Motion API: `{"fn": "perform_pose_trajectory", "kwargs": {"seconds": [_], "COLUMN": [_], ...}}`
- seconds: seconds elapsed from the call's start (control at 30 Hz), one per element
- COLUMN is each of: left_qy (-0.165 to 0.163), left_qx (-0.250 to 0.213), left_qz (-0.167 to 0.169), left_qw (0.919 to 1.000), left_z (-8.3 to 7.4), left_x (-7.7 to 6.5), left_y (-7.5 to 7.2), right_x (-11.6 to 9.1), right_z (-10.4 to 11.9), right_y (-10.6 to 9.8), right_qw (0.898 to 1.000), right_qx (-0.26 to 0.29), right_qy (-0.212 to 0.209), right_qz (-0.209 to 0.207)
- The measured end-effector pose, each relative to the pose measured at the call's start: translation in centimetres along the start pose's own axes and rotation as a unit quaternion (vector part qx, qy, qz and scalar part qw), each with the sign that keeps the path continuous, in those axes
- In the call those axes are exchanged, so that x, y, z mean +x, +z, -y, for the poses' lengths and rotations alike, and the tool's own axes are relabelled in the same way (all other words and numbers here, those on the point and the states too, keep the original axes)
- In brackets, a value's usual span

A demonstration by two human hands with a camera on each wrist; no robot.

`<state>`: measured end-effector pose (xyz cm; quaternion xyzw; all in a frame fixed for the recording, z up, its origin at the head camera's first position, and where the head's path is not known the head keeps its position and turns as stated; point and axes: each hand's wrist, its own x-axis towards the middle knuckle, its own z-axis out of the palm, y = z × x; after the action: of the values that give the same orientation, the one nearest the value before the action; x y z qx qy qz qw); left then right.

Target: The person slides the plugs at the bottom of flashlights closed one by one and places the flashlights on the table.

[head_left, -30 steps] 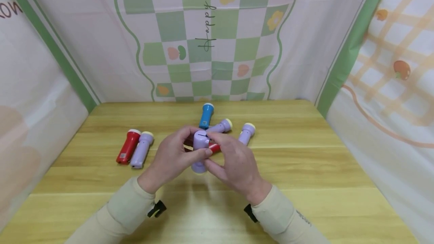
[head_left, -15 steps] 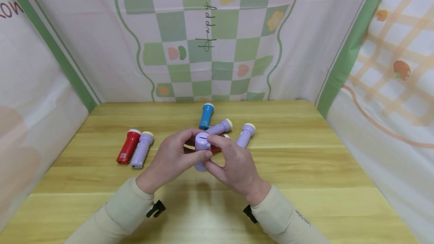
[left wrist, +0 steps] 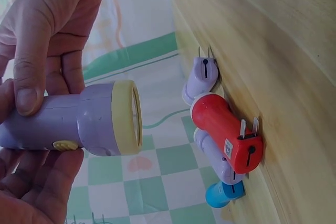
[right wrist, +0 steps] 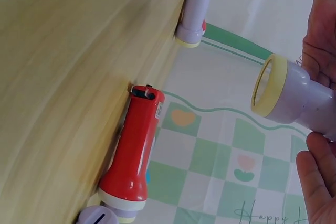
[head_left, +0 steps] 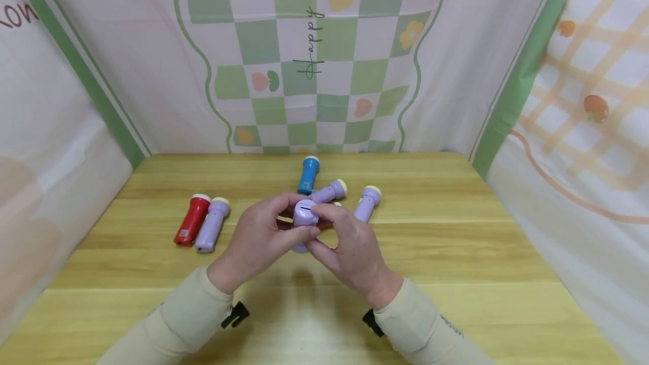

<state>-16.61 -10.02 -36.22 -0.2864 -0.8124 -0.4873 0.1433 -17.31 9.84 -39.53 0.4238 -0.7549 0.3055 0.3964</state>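
Observation:
A light purple flashlight (head_left: 306, 217) is held up off the table between both hands, its cream-rimmed lens facing down and its slotted tail cap facing up. My left hand (head_left: 257, 239) grips the barrel from the left, thumb across the front. On the other side my right hand (head_left: 351, 249) pinches near the tail with thumb and index finger. In the left wrist view a yellow switch (left wrist: 65, 145) shows on the barrel. Behind the hands lies a red flashlight (left wrist: 226, 129) with two metal prongs sticking out of its tail, mostly hidden in the head view.
At left, another red flashlight (head_left: 192, 218) and a purple flashlight (head_left: 212, 225) lie side by side. Beyond the hands are a blue flashlight (head_left: 309, 175), a slanted purple flashlight (head_left: 329, 190) and, to the right, one more purple flashlight (head_left: 367, 204). A printed curtain (head_left: 355, 78) stands behind the wooden table (head_left: 456, 252).
The held flashlight has tipped more upright, so its slotted tail cap faces the head camera more and has shifted slightly right. Both hands stay almost in place around it.

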Motion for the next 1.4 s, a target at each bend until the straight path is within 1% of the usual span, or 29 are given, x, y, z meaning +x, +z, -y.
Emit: {"fn": "perform_pose_trajectory", "kwargs": {"seconds": [0.27,0.5,0.73,0.87,1.2,1.4], "left_qy": [0.001,-0.001,0.006,0.004,0.006,0.000], "left_qx": [0.010,0.005,0.015,0.018,0.018,0.017], "left_qz": [-0.003,-0.003,-0.004,-0.003,-0.002,0.003], "left_qw": [0.9999,1.0000,0.9999,0.9998,0.9998,0.9999], "left_z": [-0.03,-0.07,0.08,0.13,0.20,0.24], "left_x": [-0.07,-0.16,-0.32,-0.40,-0.47,-0.48], "left_y": [-0.05,-0.12,-0.09,-0.11,-0.07,-0.05], "right_x": [-0.03,0.05,0.30,0.36,0.22,0.09], "right_z": [0.10,0.19,0.09,0.07,0.07,0.05], "right_y": [0.13,0.17,0.29,0.35,0.45,0.47], "right_qw": [1.000,1.000,1.000,1.000,1.000,1.000], "right_qx": [0.007,0.005,0.019,0.024,0.017,0.013], "right_qy": [0.003,0.003,-0.018,-0.019,-0.019,-0.022], "right_qz": [-0.002,0.003,-0.006,-0.005,-0.001,0.001]}}
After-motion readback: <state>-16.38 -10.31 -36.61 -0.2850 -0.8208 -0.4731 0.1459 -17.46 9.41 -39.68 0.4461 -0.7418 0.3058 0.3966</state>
